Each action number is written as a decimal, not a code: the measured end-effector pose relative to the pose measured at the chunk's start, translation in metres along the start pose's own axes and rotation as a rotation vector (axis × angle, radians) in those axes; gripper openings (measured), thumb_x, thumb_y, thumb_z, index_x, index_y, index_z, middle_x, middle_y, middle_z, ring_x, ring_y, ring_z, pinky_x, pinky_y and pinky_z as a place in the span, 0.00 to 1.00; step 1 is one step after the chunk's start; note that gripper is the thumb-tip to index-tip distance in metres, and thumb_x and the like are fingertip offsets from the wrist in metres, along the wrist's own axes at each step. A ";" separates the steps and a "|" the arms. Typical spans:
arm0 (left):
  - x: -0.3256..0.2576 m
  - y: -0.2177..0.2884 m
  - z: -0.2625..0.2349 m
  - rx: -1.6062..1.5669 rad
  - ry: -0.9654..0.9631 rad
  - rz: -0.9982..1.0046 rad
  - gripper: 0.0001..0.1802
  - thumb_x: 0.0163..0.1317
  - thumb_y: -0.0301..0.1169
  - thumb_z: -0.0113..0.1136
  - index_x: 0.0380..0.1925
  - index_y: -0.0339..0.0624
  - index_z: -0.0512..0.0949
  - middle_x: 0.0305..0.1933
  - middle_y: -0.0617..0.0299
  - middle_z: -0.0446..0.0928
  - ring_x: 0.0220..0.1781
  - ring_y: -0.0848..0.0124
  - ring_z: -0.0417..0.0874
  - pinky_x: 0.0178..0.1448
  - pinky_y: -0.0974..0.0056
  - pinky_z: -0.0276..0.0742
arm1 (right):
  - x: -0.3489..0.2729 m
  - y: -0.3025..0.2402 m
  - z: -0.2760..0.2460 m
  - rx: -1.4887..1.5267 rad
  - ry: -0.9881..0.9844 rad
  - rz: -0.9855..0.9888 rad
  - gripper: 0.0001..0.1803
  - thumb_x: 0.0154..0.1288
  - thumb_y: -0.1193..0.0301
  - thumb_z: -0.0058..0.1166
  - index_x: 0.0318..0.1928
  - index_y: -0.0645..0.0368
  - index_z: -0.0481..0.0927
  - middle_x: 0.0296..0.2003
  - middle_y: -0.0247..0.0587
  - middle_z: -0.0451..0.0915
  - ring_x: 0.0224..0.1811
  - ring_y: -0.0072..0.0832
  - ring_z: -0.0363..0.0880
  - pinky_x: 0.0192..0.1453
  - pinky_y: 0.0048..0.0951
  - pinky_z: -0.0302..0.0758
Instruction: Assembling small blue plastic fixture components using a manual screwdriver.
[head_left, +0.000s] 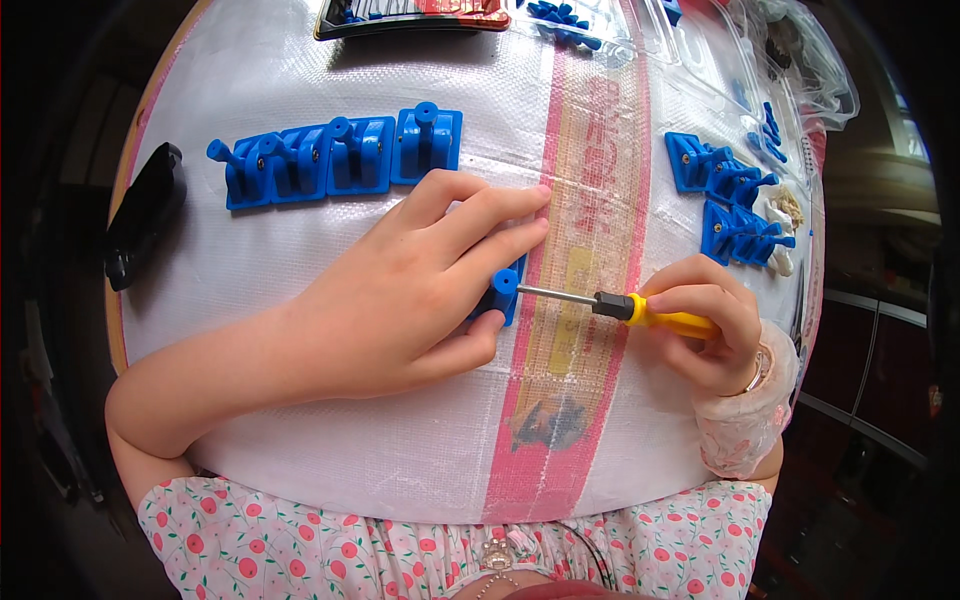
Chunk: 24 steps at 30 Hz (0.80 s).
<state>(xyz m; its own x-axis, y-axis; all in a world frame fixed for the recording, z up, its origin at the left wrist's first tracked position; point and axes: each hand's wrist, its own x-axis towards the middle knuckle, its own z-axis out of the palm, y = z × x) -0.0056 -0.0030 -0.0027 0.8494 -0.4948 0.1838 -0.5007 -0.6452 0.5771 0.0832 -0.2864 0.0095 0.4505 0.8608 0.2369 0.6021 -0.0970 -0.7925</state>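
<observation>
My left hand (415,285) lies flat over a blue plastic bracket (503,291) on the white woven table cover (300,400), pinning it down with thumb and fingers. Only the bracket's right end and its round peg show past my fingers. My right hand (705,325) grips a small screwdriver (620,306) with a yellow and black handle. Its metal shaft runs left, and the tip meets the bracket's peg.
A row of several blue brackets (335,155) lies at the back left, and more blue brackets (730,200) are piled at the right. A black object (145,215) sits at the left edge. A tray (410,18) and clear bags with blue parts (700,50) stand at the back.
</observation>
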 end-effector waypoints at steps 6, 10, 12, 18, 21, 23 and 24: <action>0.000 0.000 0.000 -0.005 0.005 -0.001 0.36 0.47 0.25 0.61 0.61 0.34 0.68 0.69 0.52 0.63 0.62 0.52 0.65 0.67 0.54 0.65 | 0.000 0.000 -0.001 -0.004 -0.011 0.021 0.18 0.47 0.86 0.59 0.42 0.64 0.80 0.37 0.46 0.78 0.36 0.33 0.81 0.39 0.26 0.76; 0.000 0.001 0.000 -0.002 0.006 -0.006 0.36 0.47 0.25 0.61 0.61 0.35 0.68 0.69 0.52 0.64 0.62 0.52 0.65 0.67 0.54 0.65 | 0.000 -0.002 0.001 -0.008 0.001 0.041 0.18 0.46 0.86 0.58 0.41 0.63 0.79 0.37 0.45 0.78 0.36 0.32 0.80 0.39 0.26 0.75; 0.000 0.001 0.000 0.001 0.007 -0.004 0.36 0.47 0.25 0.61 0.61 0.35 0.68 0.69 0.52 0.64 0.62 0.52 0.65 0.67 0.54 0.65 | -0.001 -0.001 0.002 -0.006 0.004 0.042 0.17 0.46 0.86 0.58 0.41 0.63 0.78 0.37 0.45 0.77 0.35 0.32 0.80 0.39 0.26 0.75; 0.000 0.000 0.001 0.000 0.006 -0.008 0.35 0.47 0.24 0.60 0.61 0.35 0.68 0.69 0.52 0.64 0.62 0.52 0.65 0.67 0.54 0.65 | -0.002 -0.001 0.003 -0.031 0.008 0.030 0.17 0.45 0.86 0.58 0.40 0.62 0.77 0.38 0.46 0.77 0.35 0.33 0.79 0.38 0.26 0.75; 0.000 0.001 0.001 0.001 0.006 -0.008 0.35 0.47 0.24 0.60 0.61 0.35 0.68 0.69 0.52 0.64 0.62 0.52 0.65 0.67 0.54 0.65 | -0.001 -0.001 0.003 -0.045 0.010 0.011 0.18 0.45 0.86 0.58 0.40 0.63 0.77 0.38 0.46 0.77 0.35 0.33 0.78 0.38 0.27 0.75; 0.000 0.001 0.001 -0.002 0.007 -0.006 0.35 0.47 0.24 0.60 0.61 0.35 0.68 0.69 0.52 0.64 0.62 0.52 0.65 0.67 0.54 0.65 | -0.001 -0.002 0.003 -0.056 0.012 0.008 0.17 0.45 0.86 0.58 0.39 0.63 0.77 0.38 0.46 0.77 0.35 0.33 0.78 0.38 0.27 0.75; 0.000 0.001 0.001 -0.003 0.008 -0.005 0.35 0.47 0.24 0.60 0.61 0.35 0.68 0.69 0.52 0.64 0.62 0.52 0.65 0.67 0.54 0.65 | -0.001 -0.001 0.003 -0.067 0.015 -0.003 0.17 0.45 0.86 0.59 0.39 0.63 0.78 0.38 0.46 0.77 0.35 0.33 0.78 0.38 0.27 0.75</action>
<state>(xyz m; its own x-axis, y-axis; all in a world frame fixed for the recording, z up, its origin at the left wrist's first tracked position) -0.0059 -0.0040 -0.0026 0.8530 -0.4872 0.1870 -0.4961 -0.6458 0.5803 0.0800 -0.2852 0.0086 0.4582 0.8534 0.2486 0.6463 -0.1278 -0.7523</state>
